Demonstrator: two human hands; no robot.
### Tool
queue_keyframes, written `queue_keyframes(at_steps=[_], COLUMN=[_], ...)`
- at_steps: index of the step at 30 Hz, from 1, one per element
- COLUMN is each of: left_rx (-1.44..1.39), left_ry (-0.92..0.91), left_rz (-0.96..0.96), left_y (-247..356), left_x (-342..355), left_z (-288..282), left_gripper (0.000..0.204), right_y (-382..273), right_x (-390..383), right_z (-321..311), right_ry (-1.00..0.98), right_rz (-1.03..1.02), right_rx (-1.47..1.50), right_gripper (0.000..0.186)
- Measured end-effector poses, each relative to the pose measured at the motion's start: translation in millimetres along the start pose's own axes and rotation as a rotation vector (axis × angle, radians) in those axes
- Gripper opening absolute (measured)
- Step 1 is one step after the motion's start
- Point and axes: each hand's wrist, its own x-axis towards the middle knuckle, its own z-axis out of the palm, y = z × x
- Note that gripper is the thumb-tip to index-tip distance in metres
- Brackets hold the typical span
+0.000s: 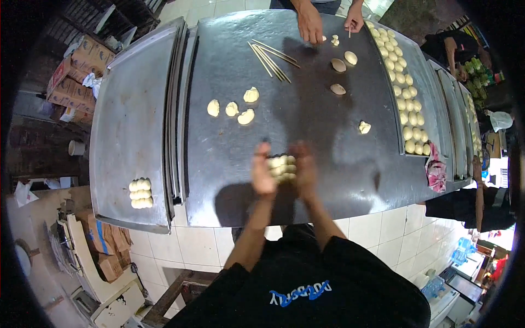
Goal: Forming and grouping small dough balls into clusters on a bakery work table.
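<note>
A shaped piece of pale dough [282, 168], made of rounded lobes in rows, lies on the dark metal table [229, 164] in front of me. My left hand [264, 174] is at its left side, fingers stretched away from me. On the other side is my right hand [304, 170], also with fingers extended. Both hands are blurred by motion; whether the palms press on the dough is hard to make out. Several loose dough lumps [232, 109] lie farther left. A small dough lump [364, 127] sits to the right.
Thin sticks [272, 60] lie at the far side, near another person's hands [310, 24] handling small dough bits. Flat dough pieces [338, 89] are nearby. A tray of dough balls [407, 109] and a stained cloth [436, 174] are right. The left tray [131, 126] holds another lobed dough piece [140, 193].
</note>
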Motion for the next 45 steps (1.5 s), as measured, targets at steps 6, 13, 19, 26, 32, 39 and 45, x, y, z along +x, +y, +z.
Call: queue_keyframes(at_steps=[6, 13, 19, 26, 32, 39, 45], left_rx=[0.482, 0.464, 0.706, 0.972, 1.285, 0.502, 0.637], left_ry=[-0.337, -0.621, -0.904, -0.948, -0.676, -0.74, -0.816], left_rz=[0.038, -0.581, -0.073, -0.194, 0.193, -0.363, -0.548], left_y=[66, 61, 204, 332, 352, 287, 192], left_x=[-17, -3, 126, 275, 272, 171, 35], left_z=[-28, -3, -77, -174, -209, -135, -88], left_gripper=[0.056, 0.041, 0.075, 0.084, 0.074, 0.044, 0.034], right_y=[-3, -70, -148, -118, -102, -13, -81], right_x=[9, 31, 48, 52, 62, 67, -70], right_z=[-24, 7, 159, 398, 291, 205, 140], right_ry=[-0.234, -1.042, -0.996, -0.962, -0.468, -0.044, -0.446], right_rz=[0.104, -0.195, -0.003, -0.282, -0.111, -0.109, -0.084], right_rx=[-0.077, -0.865, -0.206, -0.655, -0.315, -0.903, -0.63], right_gripper=[0.057, 0.08, 0.07, 0.093, 0.06, 0.032, 0.032])
